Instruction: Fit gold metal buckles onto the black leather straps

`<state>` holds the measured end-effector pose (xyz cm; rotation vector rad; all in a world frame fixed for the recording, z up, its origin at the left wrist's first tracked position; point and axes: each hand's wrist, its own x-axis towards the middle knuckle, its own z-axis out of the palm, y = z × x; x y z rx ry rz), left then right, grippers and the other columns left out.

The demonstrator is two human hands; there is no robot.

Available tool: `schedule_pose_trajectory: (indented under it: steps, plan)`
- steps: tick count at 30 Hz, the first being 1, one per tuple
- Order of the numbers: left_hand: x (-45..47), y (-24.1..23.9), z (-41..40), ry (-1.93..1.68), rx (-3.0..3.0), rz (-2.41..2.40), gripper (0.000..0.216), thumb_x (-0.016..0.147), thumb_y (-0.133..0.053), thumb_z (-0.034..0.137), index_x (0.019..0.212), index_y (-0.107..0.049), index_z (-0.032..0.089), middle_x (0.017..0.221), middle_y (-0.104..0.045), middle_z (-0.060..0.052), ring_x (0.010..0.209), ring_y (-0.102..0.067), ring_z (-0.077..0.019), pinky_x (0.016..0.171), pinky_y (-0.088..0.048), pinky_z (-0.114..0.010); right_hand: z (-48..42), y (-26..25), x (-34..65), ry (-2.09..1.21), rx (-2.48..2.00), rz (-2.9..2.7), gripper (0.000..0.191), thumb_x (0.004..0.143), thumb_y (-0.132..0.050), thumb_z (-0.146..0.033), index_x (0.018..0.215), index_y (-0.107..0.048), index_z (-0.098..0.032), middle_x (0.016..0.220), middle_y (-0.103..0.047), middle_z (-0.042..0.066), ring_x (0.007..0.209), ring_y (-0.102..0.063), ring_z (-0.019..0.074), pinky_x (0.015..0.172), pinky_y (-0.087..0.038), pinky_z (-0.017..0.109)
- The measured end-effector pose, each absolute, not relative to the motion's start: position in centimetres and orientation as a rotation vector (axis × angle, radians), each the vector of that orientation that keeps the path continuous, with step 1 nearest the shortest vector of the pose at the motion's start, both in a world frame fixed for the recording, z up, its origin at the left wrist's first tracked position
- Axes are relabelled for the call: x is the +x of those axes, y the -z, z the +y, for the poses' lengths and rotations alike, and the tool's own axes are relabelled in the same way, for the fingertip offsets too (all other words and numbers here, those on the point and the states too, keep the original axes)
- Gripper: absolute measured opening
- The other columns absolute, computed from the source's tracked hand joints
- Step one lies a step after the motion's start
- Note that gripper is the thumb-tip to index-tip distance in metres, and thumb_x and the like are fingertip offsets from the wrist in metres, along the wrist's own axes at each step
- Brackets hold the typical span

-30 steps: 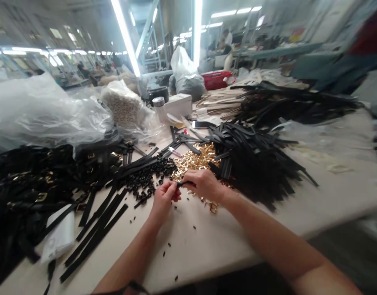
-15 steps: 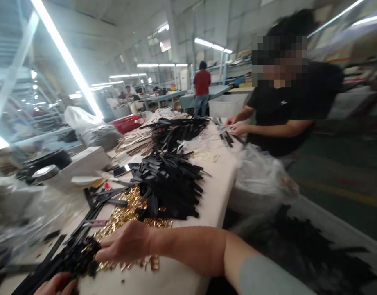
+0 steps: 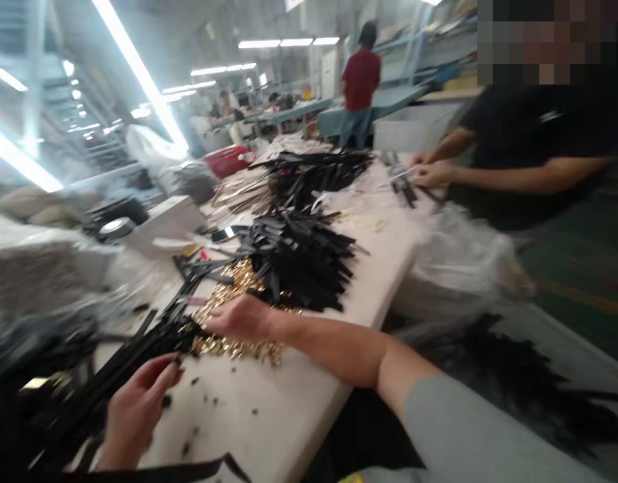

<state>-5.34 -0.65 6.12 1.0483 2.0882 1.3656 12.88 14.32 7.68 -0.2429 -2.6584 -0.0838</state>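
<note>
Right, the head view, and both bare hands are over the pale table (image 3: 268,396), well apart from each other. Down at the lower left of the frame, the left hand (image 3: 135,406) has thumb and forefinger pinched together, a small dark piece (image 3: 176,360) at their tips, too blurred to read its long axis. Up near the centre, the right hand (image 3: 243,316) lies with its fingers pointing left, at the edge where the gold metal pieces (image 3: 234,345) meet the small black pieces (image 3: 185,339). Are those fingertips clamped on anything? Cannot tell; blur hides it. And this is the key relation: from the left hand, the gold heap lies up and to the right, so the right hand is clearly nearer, fingertips right at its left side. Just beyond, centre frame, sits the pile of black strips (image 3: 303,258), many slanting from upper left to lower right.
</note>
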Motion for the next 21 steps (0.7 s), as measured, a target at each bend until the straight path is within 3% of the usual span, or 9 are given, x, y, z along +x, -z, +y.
schedule_pose_trajectory:
  steps: [6,21]
  plan:
    - [-3.4,-5.4,-1.1,-1.705,0.576,1.626,0.044,0.055,-0.082,0.038,0.087,-0.067,0.012,0.073,-0.068,-0.006,0.063,-0.065,-0.0155,0.062,-0.053,-0.025,14.9,-6.5,11.5,-0.187,-0.234,-2.606,0.02,0.093,-0.046,-0.026,0.082,-0.06,-0.017,0.079,-0.059,0.002,0.066,-0.049,0.0108,0.054,-0.023,0.027]
    - [-2.4,-3.1,-0.2,-1.726,0.467,1.402,0.037,0.058,-0.087,0.031,0.087,-0.068,0.015,0.078,-0.069,-0.005,0.063,-0.064,-0.0106,0.057,-0.052,-0.017,13.4,-6.1,11.3,-0.333,-0.161,-2.594,0.024,0.094,-0.045,-0.03,0.081,-0.061,-0.017,0.08,-0.058,0.0,0.066,-0.048,0.0097,0.056,-0.021,0.026]
